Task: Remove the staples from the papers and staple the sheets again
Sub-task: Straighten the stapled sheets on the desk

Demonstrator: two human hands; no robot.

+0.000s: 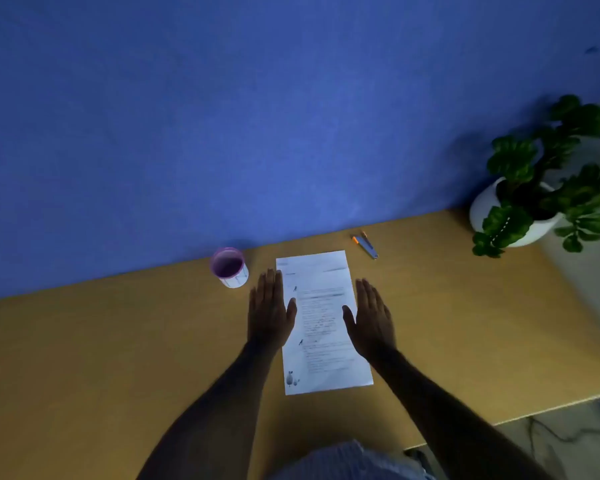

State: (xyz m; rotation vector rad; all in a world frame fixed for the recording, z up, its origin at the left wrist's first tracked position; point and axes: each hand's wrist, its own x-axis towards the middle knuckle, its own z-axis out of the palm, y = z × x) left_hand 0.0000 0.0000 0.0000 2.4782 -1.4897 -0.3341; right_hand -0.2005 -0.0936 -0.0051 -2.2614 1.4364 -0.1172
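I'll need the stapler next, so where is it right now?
In the head view the stapler lies on the desk near the blue wall, just beyond the papers' far right corner, between them and the potted plant.

Cup (230,267) left, stapler (365,244) right.

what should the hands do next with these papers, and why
Probably reach the right hand to the stapler lying beyond the papers' far right corner. Both hands are flat and hold nothing, the left hand at the sheet's left edge, so no tool is yet in hand.
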